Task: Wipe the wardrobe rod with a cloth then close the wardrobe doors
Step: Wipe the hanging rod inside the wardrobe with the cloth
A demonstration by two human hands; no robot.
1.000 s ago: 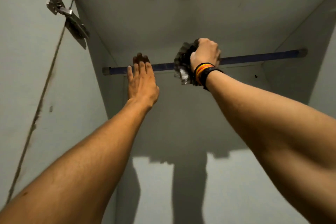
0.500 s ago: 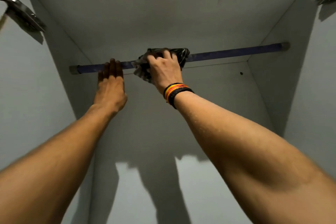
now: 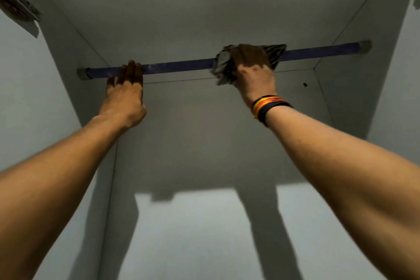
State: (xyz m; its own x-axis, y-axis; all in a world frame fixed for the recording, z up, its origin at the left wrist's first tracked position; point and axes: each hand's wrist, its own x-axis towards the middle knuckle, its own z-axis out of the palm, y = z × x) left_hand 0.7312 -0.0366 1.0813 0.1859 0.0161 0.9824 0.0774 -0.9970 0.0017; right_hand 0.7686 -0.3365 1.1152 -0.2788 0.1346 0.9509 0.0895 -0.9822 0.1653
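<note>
Two bare forearms reach up and away from the camera into an open wardrobe, the right one nearest and filling the lower right of the view. On the right wrist sits a stack of wristbands [image 3: 269, 105], yellow, orange and black. Beyond it the right hand [image 3: 253, 70] is clenched around a crumpled grey cloth [image 3: 223, 63], pressing it against the wardrobe rod [image 3: 177, 66] right of the rod's middle. The cloth wraps around the rod; folds bunch out to the left of the knuckles, and a striped corner sticks out to the right along the bar.

The left hand [image 3: 123, 95] is up at the rod's left part, well apart from the cloth. Its fingers [image 3: 131, 70] are straight and close together, tips laid over the front of the bar, the palm turned away from the camera. It is not closed around anything; whether the thumb hooks under the bar cannot be told.

The rod is a dark blue bar running nearly level across the cabinet, slightly higher at the right, with a grey end socket [image 3: 81, 74] at the left wall and another at the right. Pale dusty smears show on the stretch between the two hands.

Behind it the grey back panel [image 3: 193, 134] carries the arms' shadows. A metal hinge [image 3: 16, 7] shows at the upper left edge.
</note>
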